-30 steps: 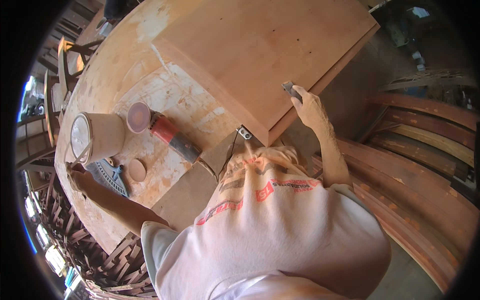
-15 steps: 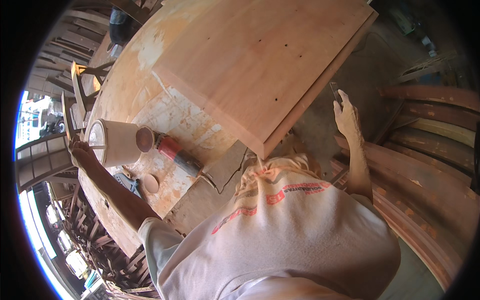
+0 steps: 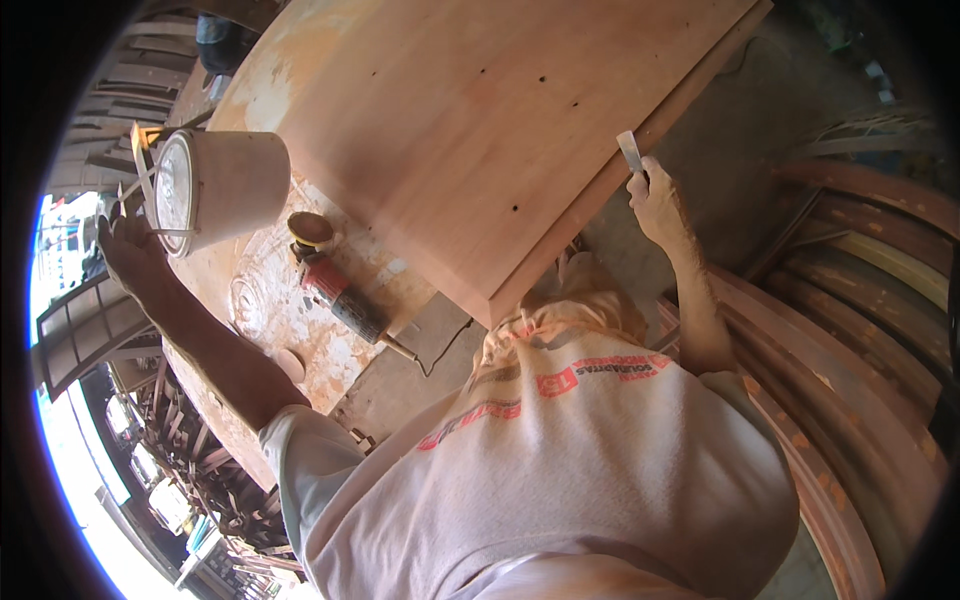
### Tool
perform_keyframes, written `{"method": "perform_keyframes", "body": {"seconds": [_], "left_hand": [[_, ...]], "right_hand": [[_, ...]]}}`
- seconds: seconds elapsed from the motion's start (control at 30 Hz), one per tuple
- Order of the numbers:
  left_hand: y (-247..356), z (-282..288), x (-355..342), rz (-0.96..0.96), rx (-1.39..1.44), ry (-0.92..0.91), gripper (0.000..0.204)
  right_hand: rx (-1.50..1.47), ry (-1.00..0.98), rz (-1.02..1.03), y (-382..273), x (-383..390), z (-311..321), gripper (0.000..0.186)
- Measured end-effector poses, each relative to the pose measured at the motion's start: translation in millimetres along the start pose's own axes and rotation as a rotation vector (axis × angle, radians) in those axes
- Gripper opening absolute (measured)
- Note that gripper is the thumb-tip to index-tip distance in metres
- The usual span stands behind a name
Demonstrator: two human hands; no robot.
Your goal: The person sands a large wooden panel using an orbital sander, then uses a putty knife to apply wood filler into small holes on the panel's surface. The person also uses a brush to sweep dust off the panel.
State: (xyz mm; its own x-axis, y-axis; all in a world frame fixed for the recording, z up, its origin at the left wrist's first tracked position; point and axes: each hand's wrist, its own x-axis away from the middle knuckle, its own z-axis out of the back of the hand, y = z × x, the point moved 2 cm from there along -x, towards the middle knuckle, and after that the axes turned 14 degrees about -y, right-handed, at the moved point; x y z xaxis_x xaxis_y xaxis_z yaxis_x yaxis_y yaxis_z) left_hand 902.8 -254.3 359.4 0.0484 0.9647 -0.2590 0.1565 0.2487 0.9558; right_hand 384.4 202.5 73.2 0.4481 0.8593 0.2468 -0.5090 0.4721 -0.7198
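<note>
At the left, my left hand (image 3: 135, 258) is closed on the wire handle of a dusty white bucket (image 3: 243, 185). The bucket leans over near the left side of the worktable, its mouth facing the hand. On the other side, my right hand (image 3: 660, 205) grips a putty knife (image 3: 629, 152). Its flat metal blade points up and away from me, beside the long edge of a reddish-brown wooden panel (image 3: 450, 150). Several small dark holes dot the panel's face.
A red and black angle grinder (image 3: 340, 298) with a round disc and a cord lies on the stained worktable (image 3: 270, 280). Beside my left forearm is a loose round disc (image 3: 290, 364). Long curved wooden pieces (image 3: 850, 330) are stacked at the right; scrap wood (image 3: 225, 480) is piled lower left.
The bucket has moved up and away from me with my left hand on its handle. My right hand has brought the putty knife left, close to the panel's edge.
</note>
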Motion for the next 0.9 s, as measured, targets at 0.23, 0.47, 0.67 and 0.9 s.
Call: {"method": "perform_keyframes", "body": {"seconds": [0.23,0.47,0.67,0.9], "left_hand": [[-34.2,-46.5,-9.0,0.128,0.27,-0.361,0.034],[-62.4,-141.3,79.1,0.19,0.134,-0.072,0.042],[-112.1,-42.3,117.6,0.07,-0.253,0.034,0.051],[-202.9,21.3,268.6,0.661,-1.163,0.13,0.09]], "right_hand": [[0.199,-0.139,0.108,-80.9,-59.9,46.8,0.018],[0.733,-0.38,0.238,-112.4,-164.7,44.0,0.016],[1.02,-0.532,0.423,-114.6,-195.6,52.3,0.019],[1.322,-0.671,0.423,-136.9,-208.7,43.3,0.015]]}}
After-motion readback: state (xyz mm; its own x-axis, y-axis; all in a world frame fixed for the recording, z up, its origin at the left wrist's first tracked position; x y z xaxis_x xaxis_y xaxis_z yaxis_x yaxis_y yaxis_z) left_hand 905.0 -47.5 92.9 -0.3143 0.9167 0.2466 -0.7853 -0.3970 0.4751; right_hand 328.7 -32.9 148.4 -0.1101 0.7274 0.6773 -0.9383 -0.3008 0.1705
